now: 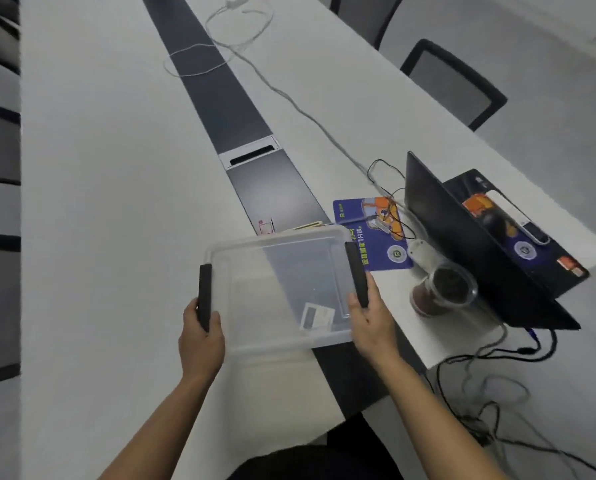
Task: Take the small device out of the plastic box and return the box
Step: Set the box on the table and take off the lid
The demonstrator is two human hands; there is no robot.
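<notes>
A clear plastic box with a black handle on each side is held over the white table, near its front edge. My left hand grips the left black handle. My right hand grips the right black handle. Inside the box I see only a small white and black label or card near its right front corner. A small device with thin wires lies on a blue mat beyond the box.
An open black laptop stands at the right, with a cup of dark drink in front of it. A white cable runs along the table. A dark centre strip holds a socket panel. Chairs stand at far right.
</notes>
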